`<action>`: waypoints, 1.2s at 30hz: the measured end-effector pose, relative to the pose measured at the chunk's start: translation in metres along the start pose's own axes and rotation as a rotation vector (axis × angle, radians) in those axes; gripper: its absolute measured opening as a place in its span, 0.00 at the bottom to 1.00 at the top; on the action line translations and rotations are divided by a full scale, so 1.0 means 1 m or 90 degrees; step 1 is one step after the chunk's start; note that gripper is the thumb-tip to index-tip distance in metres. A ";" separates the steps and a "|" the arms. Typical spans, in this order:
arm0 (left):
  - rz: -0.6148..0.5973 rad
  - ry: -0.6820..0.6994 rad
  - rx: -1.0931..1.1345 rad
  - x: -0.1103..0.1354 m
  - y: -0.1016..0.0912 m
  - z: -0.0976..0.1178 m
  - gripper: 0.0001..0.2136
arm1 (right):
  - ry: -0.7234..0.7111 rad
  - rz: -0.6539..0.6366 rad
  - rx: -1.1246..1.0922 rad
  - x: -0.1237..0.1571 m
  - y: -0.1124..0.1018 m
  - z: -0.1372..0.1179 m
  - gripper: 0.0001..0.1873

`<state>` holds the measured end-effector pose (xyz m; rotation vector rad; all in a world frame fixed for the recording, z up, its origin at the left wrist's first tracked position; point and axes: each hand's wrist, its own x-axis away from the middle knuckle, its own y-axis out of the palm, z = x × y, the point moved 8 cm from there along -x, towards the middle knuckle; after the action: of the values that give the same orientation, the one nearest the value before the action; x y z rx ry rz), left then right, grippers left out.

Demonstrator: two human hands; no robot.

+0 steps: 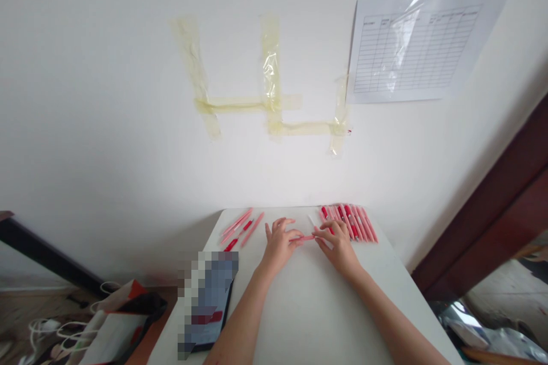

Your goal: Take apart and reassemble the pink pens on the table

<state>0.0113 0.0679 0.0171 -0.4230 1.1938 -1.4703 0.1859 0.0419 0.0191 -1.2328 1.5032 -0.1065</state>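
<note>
Head view: my left hand (280,244) and right hand (338,246) meet over the white table (299,313), fingers curled inward, together pinching a pink pen (306,237) that lies crosswise between them. Just beyond my right hand, a close row of red-and-pink pens (351,222) lies side by side. Loose pink pens (242,227) lie beyond my left hand, and a partly blurred tablet (209,325) sits near the table's left edge.
</note>
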 end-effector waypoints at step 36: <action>0.069 -0.011 0.030 0.000 -0.010 0.001 0.07 | 0.063 0.023 0.178 0.006 0.006 0.025 0.11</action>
<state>0.0064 0.0659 0.0262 -0.3339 1.1485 -1.3956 0.2019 0.0535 0.0023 -0.9880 1.5355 -0.3456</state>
